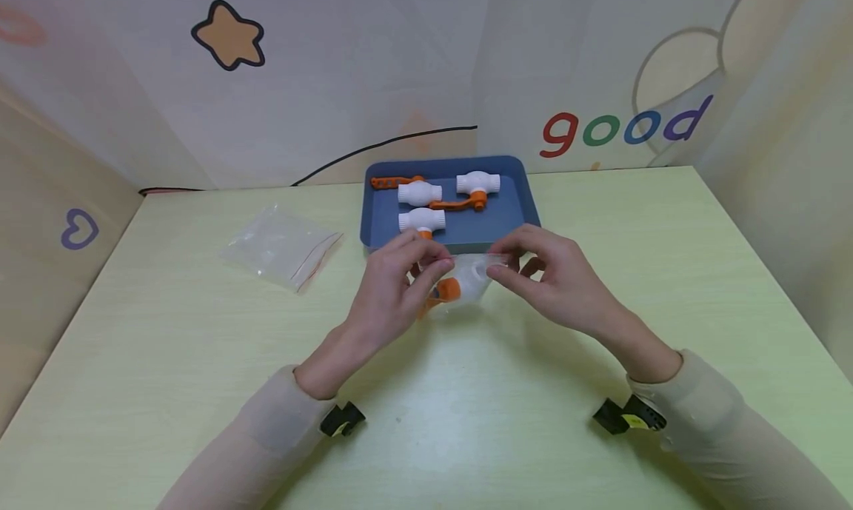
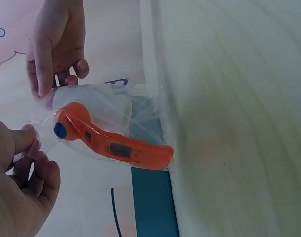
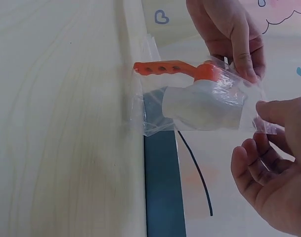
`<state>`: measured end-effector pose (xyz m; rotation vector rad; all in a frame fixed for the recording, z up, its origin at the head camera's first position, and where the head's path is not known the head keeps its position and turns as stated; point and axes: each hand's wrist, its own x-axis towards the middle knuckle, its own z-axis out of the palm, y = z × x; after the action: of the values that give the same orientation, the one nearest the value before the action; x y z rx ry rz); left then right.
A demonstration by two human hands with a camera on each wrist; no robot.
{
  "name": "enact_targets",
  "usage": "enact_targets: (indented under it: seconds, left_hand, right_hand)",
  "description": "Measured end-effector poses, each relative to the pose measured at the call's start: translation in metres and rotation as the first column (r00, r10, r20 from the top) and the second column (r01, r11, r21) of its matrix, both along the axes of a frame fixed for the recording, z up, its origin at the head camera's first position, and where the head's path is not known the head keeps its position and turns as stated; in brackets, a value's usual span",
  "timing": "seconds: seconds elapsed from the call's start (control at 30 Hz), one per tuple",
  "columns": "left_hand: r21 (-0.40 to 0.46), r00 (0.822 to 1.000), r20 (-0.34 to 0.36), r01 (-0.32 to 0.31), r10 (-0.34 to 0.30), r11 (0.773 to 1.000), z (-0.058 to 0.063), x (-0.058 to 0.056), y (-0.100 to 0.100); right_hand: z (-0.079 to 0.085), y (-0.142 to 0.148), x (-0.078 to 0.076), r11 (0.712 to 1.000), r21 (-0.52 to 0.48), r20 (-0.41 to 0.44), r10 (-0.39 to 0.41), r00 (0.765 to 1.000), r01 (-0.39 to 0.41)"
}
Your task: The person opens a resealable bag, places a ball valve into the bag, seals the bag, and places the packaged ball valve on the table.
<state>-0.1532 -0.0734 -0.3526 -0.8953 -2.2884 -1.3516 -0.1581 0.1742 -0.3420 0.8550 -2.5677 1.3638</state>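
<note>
Between my two hands hangs a clear plastic bag (image 3: 150, 118) with a white ball valve (image 3: 202, 106) inside. The valve's orange handle (image 2: 125, 145) points down toward the table end of the bag in both wrist views, and a blue dot marks its hub. My left hand (image 1: 396, 284) pinches one top corner of the bag between thumb and fingers. The opposite top corner is pinched by my right hand (image 1: 556, 277). In the head view the bag is in front of the tray's near edge, its handle partly hidden behind my left fingers.
At the back of the table, a blue tray (image 1: 509, 221) holds several white valves with orange handles, one of them a valve (image 1: 421, 219) by my left fingertips. Left of the tray lies a flat clear zip bag (image 1: 280, 247). A printed cloth (image 1: 373, 66) hangs behind the table.
</note>
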Motion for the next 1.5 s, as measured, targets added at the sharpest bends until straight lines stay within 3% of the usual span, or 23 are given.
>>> enact_targets:
  seconds: [0.33,0.87,1.5]
  left_hand:
    - [0.012,1.000,0.016,0.009,-0.009,1.000,0.0011,0.0002,-0.0007]
    - [-0.037,1.000,0.011,0.015,-0.015,0.999,0.0035,-0.0014,0.0014]
    - [-0.087,0.998,-0.043,0.049,-0.053,0.995,0.0049,-0.0008,0.0060]
  right_hand:
    - [-0.0012,-0.0019,-0.0014,1.000,-0.020,-0.050,0.006,0.999,-0.007]
    - [0.0006,-0.0024,0.0004,0.996,-0.070,-0.130,0.037,0.991,-0.047]
    - [0.0011,-0.0010,-0.0016,0.997,-0.031,-0.073,0.073,0.995,-0.075]
